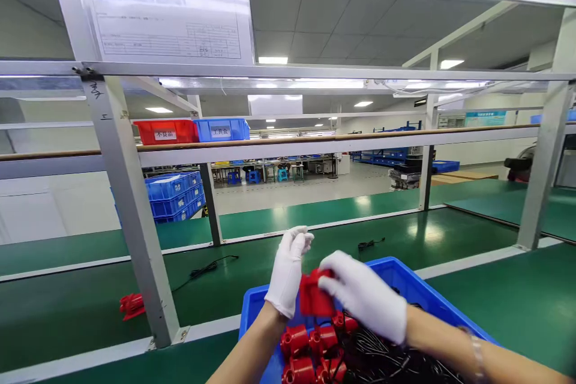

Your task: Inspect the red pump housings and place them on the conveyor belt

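Observation:
My right hand, in a white glove and blurred by motion, grips a red plastic housing above the blue bin. Left of it, my left hand, gloved too, is raised with its fingers curled together; whether anything is between them I cannot make out. Below both hands, the blue bin contains several red round housings and a tangle of black cables. The lower edge of the view cuts off the bin's near part.
A red part with a black cable lies on the green bench at left, partly behind a metal post. Another black cable lies beyond the bin. Red and blue boxes stand on the shelf.

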Tool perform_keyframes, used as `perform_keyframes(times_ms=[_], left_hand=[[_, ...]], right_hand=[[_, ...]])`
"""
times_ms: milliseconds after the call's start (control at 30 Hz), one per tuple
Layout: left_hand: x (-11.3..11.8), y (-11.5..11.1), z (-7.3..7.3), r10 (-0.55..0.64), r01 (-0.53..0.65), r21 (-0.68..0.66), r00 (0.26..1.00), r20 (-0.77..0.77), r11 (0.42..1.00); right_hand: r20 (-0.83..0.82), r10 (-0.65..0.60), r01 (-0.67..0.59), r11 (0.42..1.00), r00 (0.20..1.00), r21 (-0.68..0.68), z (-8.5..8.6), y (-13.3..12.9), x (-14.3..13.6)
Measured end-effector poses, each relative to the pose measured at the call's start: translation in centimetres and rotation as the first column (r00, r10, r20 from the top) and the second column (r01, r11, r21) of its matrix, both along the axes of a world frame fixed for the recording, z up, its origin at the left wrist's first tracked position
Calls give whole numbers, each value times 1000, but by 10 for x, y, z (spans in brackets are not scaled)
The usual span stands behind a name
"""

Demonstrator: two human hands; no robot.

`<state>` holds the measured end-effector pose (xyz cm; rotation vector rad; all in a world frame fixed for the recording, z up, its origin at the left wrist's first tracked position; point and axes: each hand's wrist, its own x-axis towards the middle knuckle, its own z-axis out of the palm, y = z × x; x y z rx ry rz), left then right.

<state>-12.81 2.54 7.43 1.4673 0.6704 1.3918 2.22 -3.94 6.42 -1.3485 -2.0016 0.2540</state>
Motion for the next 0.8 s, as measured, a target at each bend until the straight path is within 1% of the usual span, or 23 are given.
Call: perform_keyframes(times_ms=[67,100,133,167,200,233,267,300,367,433,500,533,600,700,800], left_hand=[[11,-9,10,-117,116,-15,993,-25,993],[18,-13,12,-218,217,-44,975,-33,975],[27,-17,12,-343,340,-92,939,-30,936],[37,-20,10,-477,470,-150,879,-14,870],[47,-22,5,-593,582,-208,805,13,786],[56,-24,-1,-676,662,-260,736,44,703],[66,-24,-9,-720,701,-306,691,65,644],[75,-23,-18,-729,701,-349,681,70,622],[90,-19,-38,-683,636,-454,726,79,624],[100,-15,-55,-615,577,-560,775,146,594],[105,-12,-64,-559,561,-603,800,217,567],[104,-11,-65,-540,560,-597,807,239,574],[100,-13,-63,-498,545,-564,829,255,620],[88,-16,-58,-394,474,-511,881,263,717],[80,-19,-60,-298,361,-436,932,207,824]], right_hand=[[-92,-62,72,991,994,109,24,-9,39],[-161,-71,97,982,984,163,33,-13,56],[-235,-70,120,971,969,206,39,-18,69],[-298,-68,142,961,952,235,40,-22,80],[-338,-70,163,953,938,255,37,-26,89],[-350,-76,177,947,934,267,31,-28,94],[-337,-86,184,945,938,271,22,-29,98],[-315,-102,190,945,944,266,11,-29,100],[-318,-141,211,958,937,196,-13,-24,102],[-408,-186,225,973,894,50,-35,-15,101],[-496,-196,181,980,846,-80,-50,-7,98],[-518,-183,138,983,836,-125,-56,-4,96],[-505,-155,60,978,849,-199,-61,-3,90],[-441,-123,-9,959,889,-284,-61,-6,78],[-425,-114,-26,950,898,-311,-60,-10,68]])
